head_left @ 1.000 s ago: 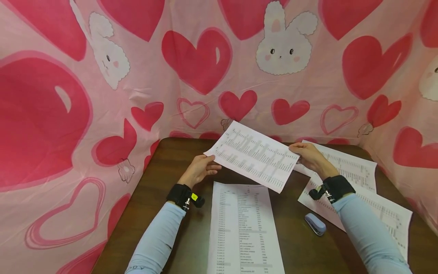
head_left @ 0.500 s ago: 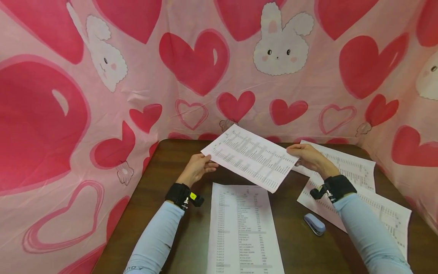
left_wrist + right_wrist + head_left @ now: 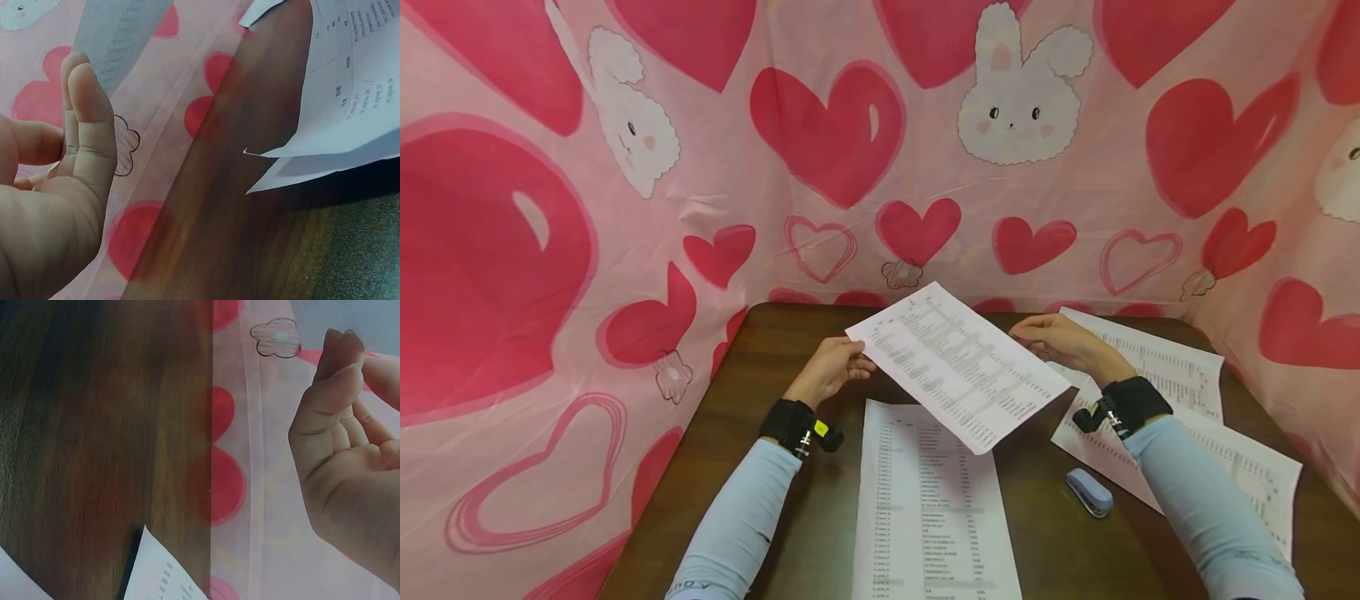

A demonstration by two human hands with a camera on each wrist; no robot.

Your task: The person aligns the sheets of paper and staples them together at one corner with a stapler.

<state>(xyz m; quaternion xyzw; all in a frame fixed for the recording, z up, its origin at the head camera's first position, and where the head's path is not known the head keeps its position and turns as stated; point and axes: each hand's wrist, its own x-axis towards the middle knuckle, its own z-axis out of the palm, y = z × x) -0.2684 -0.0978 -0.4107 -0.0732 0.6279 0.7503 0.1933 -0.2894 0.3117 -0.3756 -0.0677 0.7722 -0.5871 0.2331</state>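
Note:
A printed sheet of paper (image 3: 955, 358) is held up, tilted, above the table in the head view. My left hand (image 3: 831, 367) pinches its left corner between thumb and fingers; the left wrist view shows that hand (image 3: 69, 169) with the paper's greyish underside (image 3: 125, 37) behind the fingertips. My right hand (image 3: 1067, 342) pinches at the sheet's upper right edge. In the right wrist view the thumb and fingertips of that hand (image 3: 344, 425) meet. Below the raised sheet lies another printed page (image 3: 936, 517); at least two layered paper corners (image 3: 350, 137) show in the left wrist view.
A small lavender stapler (image 3: 1088, 492) lies right of the middle page. More printed sheets (image 3: 1240, 467) overlap at the table's right side, partly under the right forearm. The dark wooden table (image 3: 790, 517) ends at a pink heart-patterned cloth (image 3: 827, 150) behind.
My right hand has shifted left along the edge of the raised sheet, away from its right corner. That corner now hangs lower and nearer. The left hand keeps its pinch almost in place.

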